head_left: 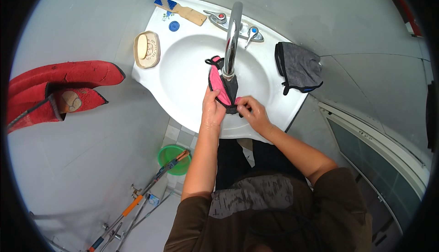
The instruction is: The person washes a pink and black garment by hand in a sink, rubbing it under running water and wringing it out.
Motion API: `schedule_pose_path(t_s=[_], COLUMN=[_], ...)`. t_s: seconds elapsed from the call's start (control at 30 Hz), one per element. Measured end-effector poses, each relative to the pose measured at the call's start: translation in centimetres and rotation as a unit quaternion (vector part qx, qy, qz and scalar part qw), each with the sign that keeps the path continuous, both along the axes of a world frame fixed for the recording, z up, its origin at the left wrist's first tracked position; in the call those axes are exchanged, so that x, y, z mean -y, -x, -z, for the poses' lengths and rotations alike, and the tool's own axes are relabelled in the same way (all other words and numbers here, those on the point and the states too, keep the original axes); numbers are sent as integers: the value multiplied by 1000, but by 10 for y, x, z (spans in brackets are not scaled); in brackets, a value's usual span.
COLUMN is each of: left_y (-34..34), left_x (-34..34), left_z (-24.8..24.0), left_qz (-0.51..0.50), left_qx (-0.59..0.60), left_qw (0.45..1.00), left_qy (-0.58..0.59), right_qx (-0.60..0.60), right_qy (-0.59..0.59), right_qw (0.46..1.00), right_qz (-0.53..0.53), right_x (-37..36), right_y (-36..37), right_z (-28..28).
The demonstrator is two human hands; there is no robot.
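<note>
Under the spout of the chrome faucet (235,28), in the white sink (183,76), is a pink and black cloth (218,86) with black edging and a small loop at its far end. My left hand (213,111) grips its near left side, thumb over the pink face. On the other side, my right hand (256,114) pinches the cloth's near edge between thumb and fingers. The spout hides part of the black side. Whether water is running cannot be made out.
A soap dish (153,56) with a bar of soap (142,46), a blue stopper (174,26) and a wooden brush (190,14) sit on the left rim. Grey cloth (299,65) hangs over the right rim. Red cloth (68,74) is at far left, above a green basin (166,153).
</note>
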State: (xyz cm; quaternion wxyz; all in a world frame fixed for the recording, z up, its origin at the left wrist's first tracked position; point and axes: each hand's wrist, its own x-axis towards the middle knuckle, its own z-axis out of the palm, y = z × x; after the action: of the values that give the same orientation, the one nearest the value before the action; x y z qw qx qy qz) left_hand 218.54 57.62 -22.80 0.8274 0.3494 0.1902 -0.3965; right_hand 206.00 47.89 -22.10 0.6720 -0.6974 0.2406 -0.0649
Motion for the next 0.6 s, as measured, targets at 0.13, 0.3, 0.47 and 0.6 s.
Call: schedule_pose_path(t_s=[0.13,0.3,0.47,0.6], left_y=[-6,-22,-47,-61], left_x=[2,-2,-27,-44], left_z=[-22,-43,-49,-46], left_qz=[7,38,46,59], left_qx=[52,103,136,158], left_qw=[998,993,989,970], left_qy=[37,30,-14,-178], right_qx=[-17,-58,35,37], right_qy=[4,-47,-235,-182], right_qw=[995,993,951,956], right_qz=[93,89,200,228], right_x=[5,29,57,81], right_y=[-40,-57,-59,-53], right_z=[2,6,-14,-10])
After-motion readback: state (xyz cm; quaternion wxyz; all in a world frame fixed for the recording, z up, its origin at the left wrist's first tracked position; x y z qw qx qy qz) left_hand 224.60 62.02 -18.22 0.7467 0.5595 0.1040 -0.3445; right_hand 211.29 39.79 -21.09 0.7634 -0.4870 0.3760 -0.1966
